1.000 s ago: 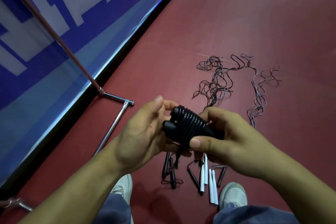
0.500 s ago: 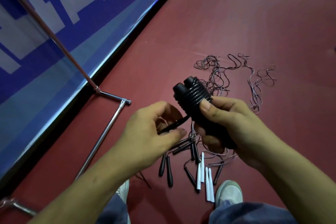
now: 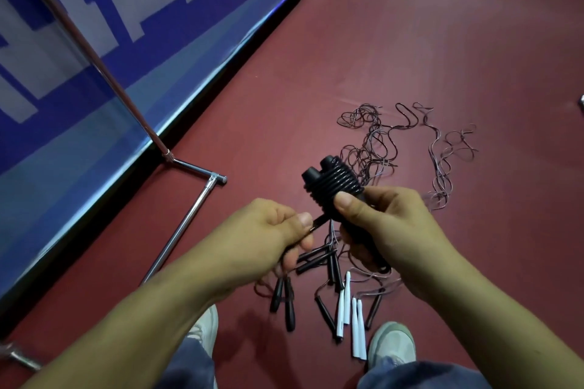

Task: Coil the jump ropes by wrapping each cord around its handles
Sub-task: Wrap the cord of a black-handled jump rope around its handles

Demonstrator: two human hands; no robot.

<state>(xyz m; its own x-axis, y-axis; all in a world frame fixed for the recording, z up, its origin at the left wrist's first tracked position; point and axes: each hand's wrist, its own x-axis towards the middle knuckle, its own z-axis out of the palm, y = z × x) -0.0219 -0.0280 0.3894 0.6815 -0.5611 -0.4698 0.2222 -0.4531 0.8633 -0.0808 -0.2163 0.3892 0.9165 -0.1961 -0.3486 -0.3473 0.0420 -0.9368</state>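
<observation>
Head view (the only view).

The right hand (image 3: 388,230) grasps the black jump rope (image 3: 335,186) in the air above the red floor (image 3: 410,57). Its two handles sit side by side with the cord wound round them in tight, even turns, butt ends pointing up and away. The thumb lies across the lowest turns and the fingers curl round the bare lower part of the handles. Judged reason: the thumb pins the last wraps so the coil cannot spring loose.

The left hand (image 3: 262,237) pinches the free end (image 3: 320,220) of the same cord between thumb and forefinger, just beside the coil, with the other fingers curled. The short stretch looks taut. I cannot tell whether it already passes under a turn, because the right thumb covers that spot. Judgement: this rope is at its finishing step, with the tail to be tucked in or pulled snug.

On the floor below the hands lie uncoiled ropes. Black handles (image 3: 286,300) and white handles (image 3: 355,325) are grouped near the shoes (image 3: 392,344). Their thin cords (image 3: 369,142) trail away into a loose tangle further out. The handles are probably kept close to the feet so the next rope is easy to reach. Several ropes are not yet coiled.

At left is a blue banner (image 3: 94,41) on a metal stand (image 3: 189,221), well apart from the work.
</observation>
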